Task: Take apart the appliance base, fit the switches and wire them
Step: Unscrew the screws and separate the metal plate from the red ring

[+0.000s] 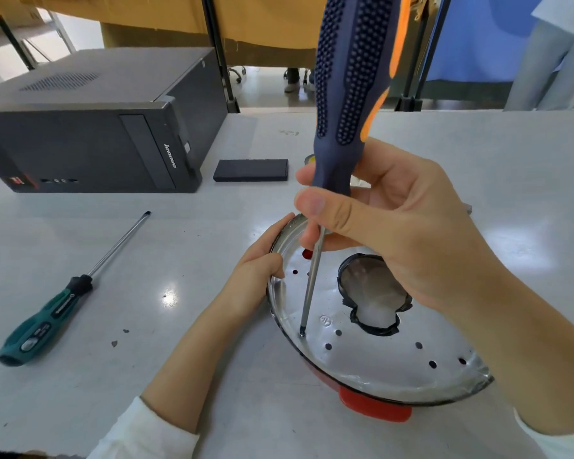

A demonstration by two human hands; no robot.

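Metal base (378, 352) is lying nearest, red rim underneath; left hand (259, 263) is curling round its edge, right hand (388, 233) is pinching the screwdriver (348, 94) on a screw (302, 333). Disassembly, probably; next comes steady downward turning.

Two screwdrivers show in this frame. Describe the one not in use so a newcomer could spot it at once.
Start at the black computer tower lying at the table's far left. In front of it, on the bare white table, the idle screwdriver lies flat and diagonal, left of the round metal appliance base. Its green-and-black handle and flat blade tip set it apart from the blue-and-orange screwdriver, upright in the right hand.
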